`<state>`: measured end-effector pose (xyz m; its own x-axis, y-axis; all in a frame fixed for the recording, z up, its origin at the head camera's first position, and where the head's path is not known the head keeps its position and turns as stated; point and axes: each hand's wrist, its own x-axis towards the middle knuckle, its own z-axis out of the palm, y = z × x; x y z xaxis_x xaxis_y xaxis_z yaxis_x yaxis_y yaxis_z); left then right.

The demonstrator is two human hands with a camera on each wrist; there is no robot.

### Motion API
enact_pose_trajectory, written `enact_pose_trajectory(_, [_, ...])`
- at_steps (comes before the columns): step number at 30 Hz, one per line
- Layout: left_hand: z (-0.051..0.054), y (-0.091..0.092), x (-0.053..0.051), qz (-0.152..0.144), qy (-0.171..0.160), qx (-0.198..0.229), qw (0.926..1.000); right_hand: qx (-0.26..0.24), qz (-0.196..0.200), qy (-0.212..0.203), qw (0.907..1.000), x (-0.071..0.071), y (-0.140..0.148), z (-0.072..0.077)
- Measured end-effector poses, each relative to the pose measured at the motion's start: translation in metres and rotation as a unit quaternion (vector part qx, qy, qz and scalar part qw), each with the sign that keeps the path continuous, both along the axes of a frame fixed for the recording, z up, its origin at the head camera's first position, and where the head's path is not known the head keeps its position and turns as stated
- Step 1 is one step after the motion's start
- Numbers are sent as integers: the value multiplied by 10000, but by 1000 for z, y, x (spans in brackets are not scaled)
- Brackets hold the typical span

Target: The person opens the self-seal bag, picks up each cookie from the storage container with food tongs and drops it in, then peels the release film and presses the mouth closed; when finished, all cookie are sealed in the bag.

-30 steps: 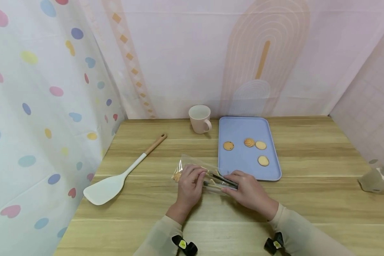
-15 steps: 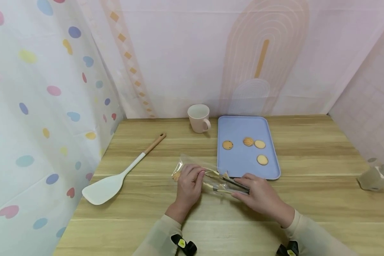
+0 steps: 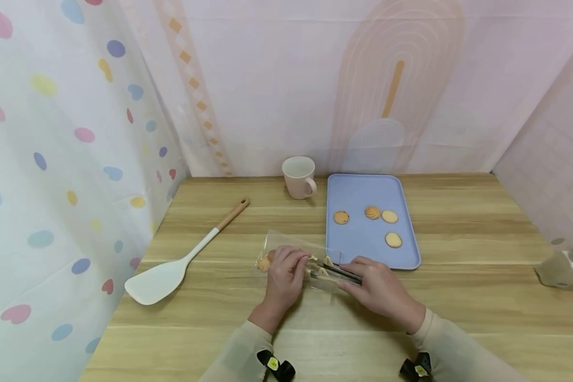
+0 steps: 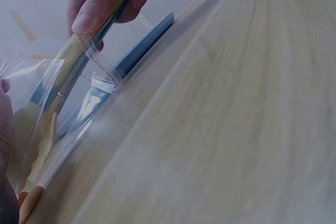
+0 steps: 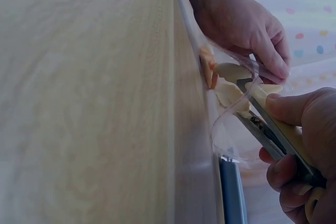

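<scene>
The fingers of the right hand (image 3: 378, 287) are curled round a pair of slim tongs with dark metal arms, cream handles and cream scalloped tips (image 5: 283, 137), thumb on one arm and the other fingers under the opposite one. The fingers of the left hand (image 3: 284, 271) pinch the clear plastic bag (image 3: 283, 240) along its edge, thumb against forefinger.

What has changed is mainly the right hand. Half a second ago it had drawn back to the right with the tongs; now it is farther left, so the tongs reach deeper into the bag, though not quite as deep as a second ago. The left hand has stayed nearly where it was. This back-and-forth suggests that a hold inside the bag is being sought or adjusted rather than completed. The tips stand somewhat apart; whether a cookie lies between them, I cannot tell.

The bag lies on the wood-grain surface (image 3: 463, 223), its right end by the near left corner of the flat blue rectangular tray (image 3: 365, 187). Small round golden-brown cookies (image 3: 264, 264) show at its far end, past the left hand.

On the tray the count is unchanged: one speckled cookie (image 3: 341, 217), one swirled cookie (image 3: 372, 213) and two smooth pale cookies (image 3: 393, 240), so nothing from the bag has been added there during this short stretch.
</scene>
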<state>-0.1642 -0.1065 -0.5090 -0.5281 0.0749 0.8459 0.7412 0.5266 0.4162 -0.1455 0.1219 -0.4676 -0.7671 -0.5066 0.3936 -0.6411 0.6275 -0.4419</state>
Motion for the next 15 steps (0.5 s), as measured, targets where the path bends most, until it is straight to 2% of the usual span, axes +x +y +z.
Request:
enact_pose_trajectory(8, [2, 0, 1, -26, -86, -44, 9999, -13, -20, -92, 10000, -3, -7, 1])
enact_pose_trajectory(15, [2, 0, 1, 101, -199, -112, 9997, -40, -116, -38, 9999, 2, -1, 2])
